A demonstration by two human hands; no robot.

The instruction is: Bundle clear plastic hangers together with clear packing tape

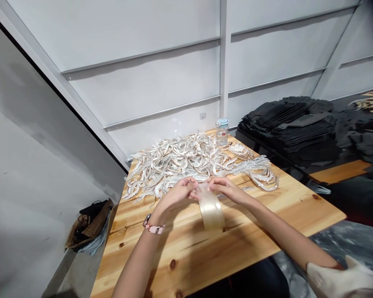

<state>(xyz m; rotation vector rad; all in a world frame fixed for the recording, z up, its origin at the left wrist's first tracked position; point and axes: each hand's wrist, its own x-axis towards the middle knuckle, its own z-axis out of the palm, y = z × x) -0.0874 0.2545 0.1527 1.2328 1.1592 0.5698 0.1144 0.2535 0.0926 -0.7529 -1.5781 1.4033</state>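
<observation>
Both my hands meet over the middle of a wooden table (267, 231). My left hand (177, 194) and my right hand (225, 189) are closed, each pinching the top end of a clear, curved plastic strip (210, 211) that hangs down toward me. A pink watch sits on my left wrist. Just beyond my fingers lies a big heap of white and clear curved plastic pieces (180, 163). A smaller bundle of the same pieces (261, 174) lies to the right of the heap.
A small clear bottle with a light blue lid (221, 131) stands at the table's far edge. Stacks of black fabric (298, 124) cover a neighbouring table on the right. A brown bag (88, 225) lies on the floor at the left. White wall panels rise behind.
</observation>
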